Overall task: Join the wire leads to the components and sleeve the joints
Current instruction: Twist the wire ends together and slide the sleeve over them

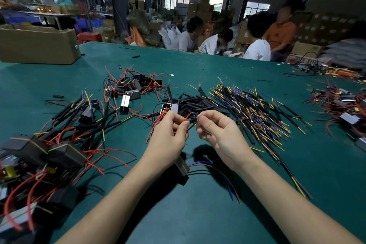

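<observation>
Pinching a red wire (187, 115) between thumb and forefinger, the left hand (170, 132) holds it up above the green table (198, 214), meeting a thin dark lead (193, 123) that the right hand (215, 128) pinches at its fingertips. Whether the two ends touch is too small to tell. A boxy component (181, 165) hangs beneath the left wrist, its blue and brown wires trailing right. Behind the hands lie a heap of black sleeves (196, 101) and a spread of yellow and purple leads (257, 113). Finished bundles (49, 144) sit to the left. Likely risk: the fine strands slip apart, since each grip is only fingertip-light, or the sleeve gets forgotten before joining.
</observation>
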